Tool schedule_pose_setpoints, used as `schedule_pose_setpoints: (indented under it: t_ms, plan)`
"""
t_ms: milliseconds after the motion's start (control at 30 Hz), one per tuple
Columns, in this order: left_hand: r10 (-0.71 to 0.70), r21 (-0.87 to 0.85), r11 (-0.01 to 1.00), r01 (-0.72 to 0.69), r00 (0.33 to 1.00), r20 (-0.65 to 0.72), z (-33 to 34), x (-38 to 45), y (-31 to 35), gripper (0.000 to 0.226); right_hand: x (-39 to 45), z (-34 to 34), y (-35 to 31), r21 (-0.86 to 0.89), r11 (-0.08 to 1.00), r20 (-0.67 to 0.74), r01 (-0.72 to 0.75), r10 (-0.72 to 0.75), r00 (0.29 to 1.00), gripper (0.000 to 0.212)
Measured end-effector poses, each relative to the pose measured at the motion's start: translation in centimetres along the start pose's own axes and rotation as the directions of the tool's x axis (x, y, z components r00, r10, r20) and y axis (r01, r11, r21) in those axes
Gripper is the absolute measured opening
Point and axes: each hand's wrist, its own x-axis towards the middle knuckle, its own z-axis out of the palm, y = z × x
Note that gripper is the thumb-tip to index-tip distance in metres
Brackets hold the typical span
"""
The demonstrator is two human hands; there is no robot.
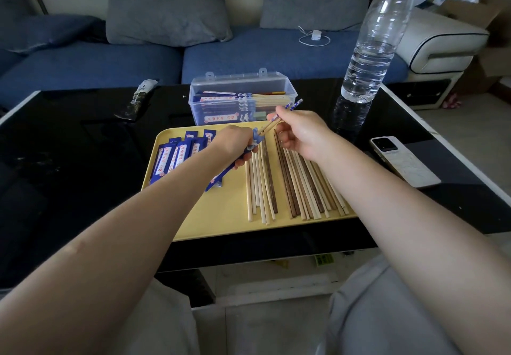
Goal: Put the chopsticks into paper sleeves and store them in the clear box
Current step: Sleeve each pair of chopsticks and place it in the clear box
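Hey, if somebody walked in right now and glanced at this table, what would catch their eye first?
Probably the two hands over the yellow tray: the left hand holds a blue paper sleeve while the right hand feeds a pair of chopsticks into it. Behind sits the clear box of sleeved pairs, with a tall water bottle at right.

I note one pair of chopsticks (pixel 279 118) just right of frame centre, light wood with blue-and-white patterned tops, tilted up to the right, its lower ends entering the mouth of a blue paper sleeve (pixel 237 161) slanting down-left. Loose chopsticks (pixel 290 186), pale and dark brown, lie side by side in two groups at centre right. Empty blue sleeves (pixel 177 155) with white printed panels lie overlapping at centre left. The clear box (pixel 243 100) stands open at upper centre; I count several sleeved pairs inside, their wooden ends pointing right.
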Motion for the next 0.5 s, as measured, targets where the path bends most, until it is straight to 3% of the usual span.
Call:
schedule_pose_setpoints:
  t_ms: [200, 367, 433, 500]
  plan:
    - [-0.004, 0.025, 1.000, 0.004, 1.000, 0.020, -0.1, 0.2, 0.0, 0.032, -0.3, 0.2, 0.4, 0.014, 0.999, 0.147, -0.040, 0.037, 0.988, 0.028]
    - [0.039, 0.084, 0.996, -0.034, 0.997, -0.065, -0.1, 1.2, -0.1, 0.031, 0.0, -0.2, 0.4, 0.048, 0.997, 0.175, -0.058, 0.049, 0.983, 0.031]
    - [0.155, 0.244, 0.962, -0.125, 0.982, -0.112, -0.1, 1.9, -0.7, 0.031, 0.0, -0.3, 0.1, 0.088, 0.995, 0.132, -0.044, 0.033, 0.991, 0.030]
    - [0.285, 0.505, 0.847, -0.166, 0.944, -0.168, -0.4, 2.4, -1.2, 0.019, -0.1, -0.6, -0.4, 0.136, 0.990, 0.047, -0.031, 0.025, 0.999, 0.028]
